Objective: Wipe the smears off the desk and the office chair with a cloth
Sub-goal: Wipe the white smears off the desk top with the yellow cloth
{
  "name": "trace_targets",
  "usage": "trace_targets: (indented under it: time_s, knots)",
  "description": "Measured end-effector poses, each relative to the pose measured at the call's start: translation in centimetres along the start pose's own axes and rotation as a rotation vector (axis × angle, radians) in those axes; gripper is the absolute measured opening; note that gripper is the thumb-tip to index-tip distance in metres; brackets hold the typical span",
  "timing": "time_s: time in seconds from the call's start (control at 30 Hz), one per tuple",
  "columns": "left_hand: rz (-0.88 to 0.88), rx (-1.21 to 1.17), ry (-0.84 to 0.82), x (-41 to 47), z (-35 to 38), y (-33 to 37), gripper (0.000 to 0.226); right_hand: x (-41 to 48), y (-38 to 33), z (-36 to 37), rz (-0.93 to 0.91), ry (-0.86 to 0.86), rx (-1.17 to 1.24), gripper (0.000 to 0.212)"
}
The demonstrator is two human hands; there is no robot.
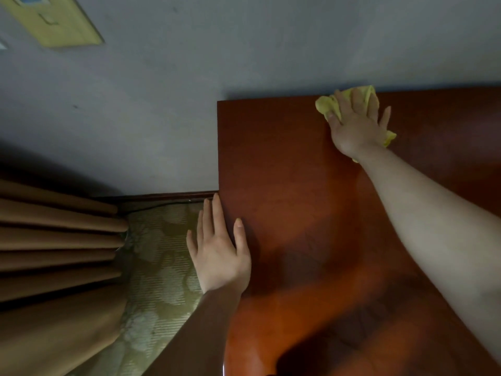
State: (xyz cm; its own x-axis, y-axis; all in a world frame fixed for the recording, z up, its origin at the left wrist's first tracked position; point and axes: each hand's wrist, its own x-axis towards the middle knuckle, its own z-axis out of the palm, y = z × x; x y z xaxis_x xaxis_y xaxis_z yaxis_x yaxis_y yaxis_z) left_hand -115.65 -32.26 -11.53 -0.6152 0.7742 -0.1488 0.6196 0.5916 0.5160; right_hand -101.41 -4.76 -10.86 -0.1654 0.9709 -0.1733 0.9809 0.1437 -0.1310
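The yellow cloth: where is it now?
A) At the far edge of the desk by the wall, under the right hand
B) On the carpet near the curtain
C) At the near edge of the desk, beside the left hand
A: the right hand presses the yellow cloth flat on the desk, at its far edge against the wall.

- No readable text, labels, brands or numbers.
- Yellowish wall plate point(54, 20) carries a dark mark, maybe an "L", too blurred to confirm.
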Motion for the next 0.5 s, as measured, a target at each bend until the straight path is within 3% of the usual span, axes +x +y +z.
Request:
trace_targets:
  time_s: [0.27, 0.5]
  knots:
    - [-0.015, -0.016, 0.001, 0.0, 0.0, 0.1, 0.064, -6.0, -5.4, 1.8, -0.517, 0.016, -0.087, 0.052]
    - [-0.026, -0.032, 0.002, 0.0, 0.1, 0.0, 0.065, -15.8, -0.8, 1.8, -0.919, -0.050, -0.146, 0.053]
